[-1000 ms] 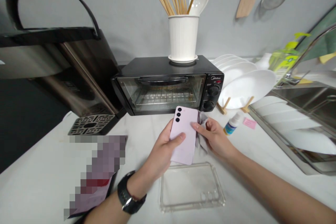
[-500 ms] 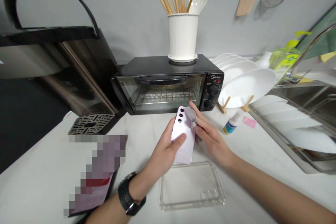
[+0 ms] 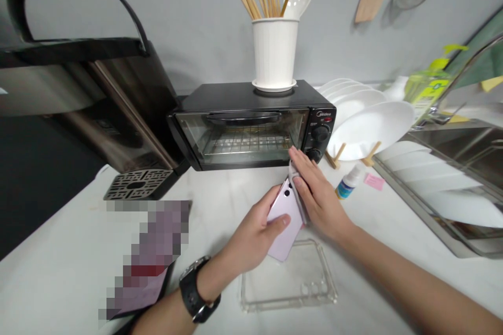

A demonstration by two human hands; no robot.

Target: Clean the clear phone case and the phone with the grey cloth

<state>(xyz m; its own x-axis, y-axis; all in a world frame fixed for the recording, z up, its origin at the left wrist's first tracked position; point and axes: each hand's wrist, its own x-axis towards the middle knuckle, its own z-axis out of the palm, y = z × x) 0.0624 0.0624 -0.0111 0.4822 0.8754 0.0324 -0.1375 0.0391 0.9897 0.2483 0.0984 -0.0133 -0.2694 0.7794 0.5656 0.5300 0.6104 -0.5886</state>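
My left hand [image 3: 257, 233], wearing a black watch [image 3: 199, 290], is closed around a pale lilac smartphone [image 3: 282, 238]. The phone is tilted, its back with the camera lenses facing up and my thumb lying across it. Against its right long edge, my right hand [image 3: 322, 201] presses a thin grey cloth [image 3: 300, 204], which covers part of the upper corner. Fingers of that hand lie together over the cloth. Beneath the phone, a clear phone case [image 3: 288, 303] rests on the white counter. A small spray bottle [image 3: 348, 183] stands to the right of my right hand.
Behind my hands is a black toaster oven [image 3: 243, 102] carrying a white cup [image 3: 275, 49] of chopsticks. A coffee machine [image 3: 129, 115] and a partly pixelated tablet [image 3: 153, 267] are at left. Plates [image 3: 373, 128], a pink note [image 3: 374, 181] and a sink [image 3: 444, 241] lie right.
The phone has shifted right and tilted further clockwise in my left hand. My right hand and the cloth have moved from the upper back onto the right edge, with the fingers now straighter.
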